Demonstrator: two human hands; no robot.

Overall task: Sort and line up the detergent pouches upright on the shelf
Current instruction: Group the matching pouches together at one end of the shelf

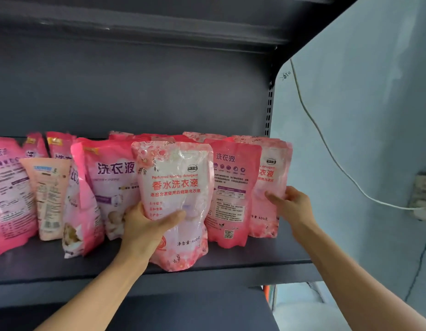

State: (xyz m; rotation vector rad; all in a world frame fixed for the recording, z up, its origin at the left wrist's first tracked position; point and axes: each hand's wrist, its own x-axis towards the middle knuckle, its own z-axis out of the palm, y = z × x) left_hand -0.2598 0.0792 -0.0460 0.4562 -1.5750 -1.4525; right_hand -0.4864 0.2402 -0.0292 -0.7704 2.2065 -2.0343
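My left hand (145, 228) grips a pale pink floral detergent pouch (176, 187) by its lower left side, thumb across the front, holding it upright at the front of the dark shelf (255, 261). My right hand (290, 204) holds the lower right edge of the rightmost pink pouch (271, 177), which stands upright. Between them stands a pouch showing its back label (233, 187). More pink pouches (111, 177) stand and lean to the left, with further ones behind.
A small peach-coloured pouch (48, 197) leans among the pink ones at left. The shelf's upright post (269, 103) ends the shelf at right. Beyond it is a pale wall with a white cable (326, 149) and a socket (422, 194).
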